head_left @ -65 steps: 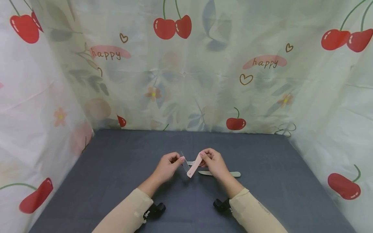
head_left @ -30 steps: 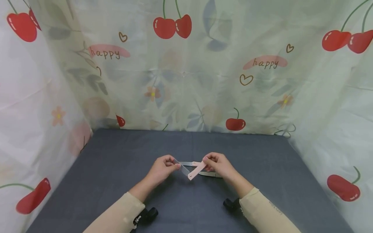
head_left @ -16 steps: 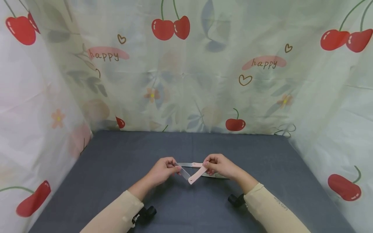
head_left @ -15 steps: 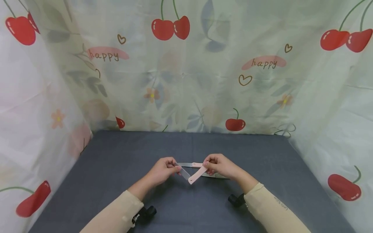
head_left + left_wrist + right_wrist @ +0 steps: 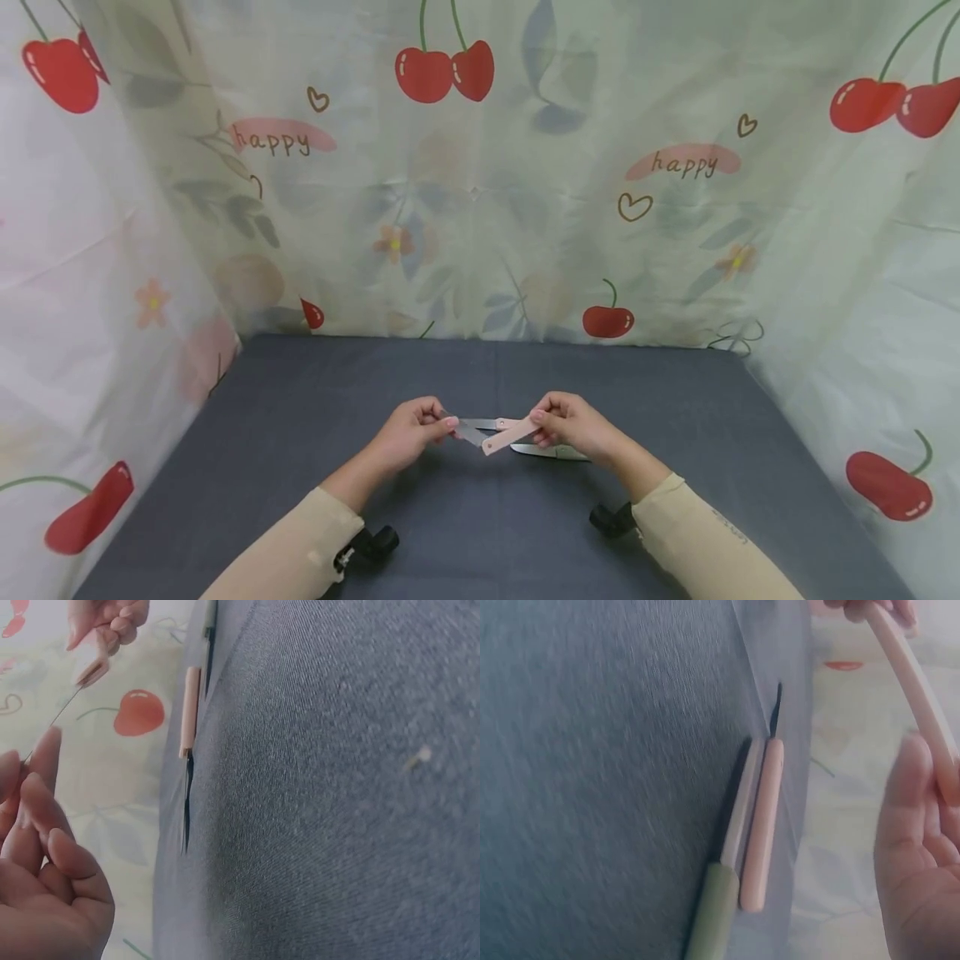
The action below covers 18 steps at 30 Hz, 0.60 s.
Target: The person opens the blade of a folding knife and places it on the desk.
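Observation:
A folding knife with a pink handle is held above the table between both hands, its blade swung partly out at a wide angle. Fingertips of my left hand pinch the blade near its free end. My right hand grips the far end of the handle between thumb and fingers, as the right wrist view also shows. Behind and below lies a second pink-handled knife, its blade extended to the left. Nearer me, a green-handled knife lies with its blade out; the right hand hides its handle end in the head view.
A dark grey cloth covers the table. Printed curtains enclose the back and both sides. Black wrist cameras hang under both beige sleeves.
The hands have moved apart, and the held knife's blade and handle have spread from a narrow V to a wider, flatter angle. In the last half second, its pivot end has risen slightly.

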Available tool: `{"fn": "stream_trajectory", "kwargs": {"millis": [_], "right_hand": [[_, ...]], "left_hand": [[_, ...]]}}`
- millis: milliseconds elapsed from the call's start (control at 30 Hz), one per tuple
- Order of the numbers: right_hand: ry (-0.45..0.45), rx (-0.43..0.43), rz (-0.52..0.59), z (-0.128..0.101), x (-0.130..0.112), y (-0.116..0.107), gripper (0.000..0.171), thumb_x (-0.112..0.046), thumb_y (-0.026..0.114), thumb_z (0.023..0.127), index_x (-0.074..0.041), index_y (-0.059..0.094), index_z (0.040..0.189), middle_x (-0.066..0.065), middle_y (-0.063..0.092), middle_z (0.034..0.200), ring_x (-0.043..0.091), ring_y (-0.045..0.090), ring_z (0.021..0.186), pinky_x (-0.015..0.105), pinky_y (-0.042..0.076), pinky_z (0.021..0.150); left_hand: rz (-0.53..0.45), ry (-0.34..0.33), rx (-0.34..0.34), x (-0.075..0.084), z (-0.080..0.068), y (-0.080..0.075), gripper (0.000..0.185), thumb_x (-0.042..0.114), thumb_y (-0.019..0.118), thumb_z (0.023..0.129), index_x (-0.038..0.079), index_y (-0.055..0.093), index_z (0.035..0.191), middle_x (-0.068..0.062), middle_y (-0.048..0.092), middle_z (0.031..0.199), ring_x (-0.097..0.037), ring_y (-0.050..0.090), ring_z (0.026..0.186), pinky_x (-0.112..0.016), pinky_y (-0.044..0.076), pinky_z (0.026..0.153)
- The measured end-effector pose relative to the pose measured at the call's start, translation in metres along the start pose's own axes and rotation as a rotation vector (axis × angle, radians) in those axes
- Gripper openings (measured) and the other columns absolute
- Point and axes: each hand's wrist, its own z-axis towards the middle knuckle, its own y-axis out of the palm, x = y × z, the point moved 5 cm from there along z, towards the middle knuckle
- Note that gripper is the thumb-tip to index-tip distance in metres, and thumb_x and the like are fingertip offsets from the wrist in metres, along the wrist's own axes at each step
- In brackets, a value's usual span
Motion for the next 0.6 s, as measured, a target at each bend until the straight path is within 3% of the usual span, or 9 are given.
{"fn": "stream_trajectory", "kwargs": {"millis": [233,600], "right_hand": [[-0.02,0.122,0.177,0.001,0.003,0.001,0.023,-0.012,0.053,0.105,0.01,0.054,0.108,0.01,0.069,0.09,0.012,0.067,0.078,0.028,0.057,0.074],[-0.006,0.33,0.4,0.004,0.007,0.01,0.014,-0.008,0.049,0.106,0.005,0.052,0.104,0.007,0.066,0.086,0.011,0.066,0.075,0.025,0.056,0.073]], "left_hand": [[-0.107,-0.015,0.141,-0.002,0.001,-0.004,0.018,0.012,0.069,0.095,0.003,0.058,0.083,-0.007,0.073,0.08,-0.017,0.052,0.066,-0.032,0.042,0.064],[-0.314,-0.063,0.271,-0.011,0.004,-0.001,0.021,0.01,0.066,0.097,0.008,0.054,0.081,-0.006,0.075,0.082,-0.012,0.054,0.066,-0.029,0.04,0.065]]}}
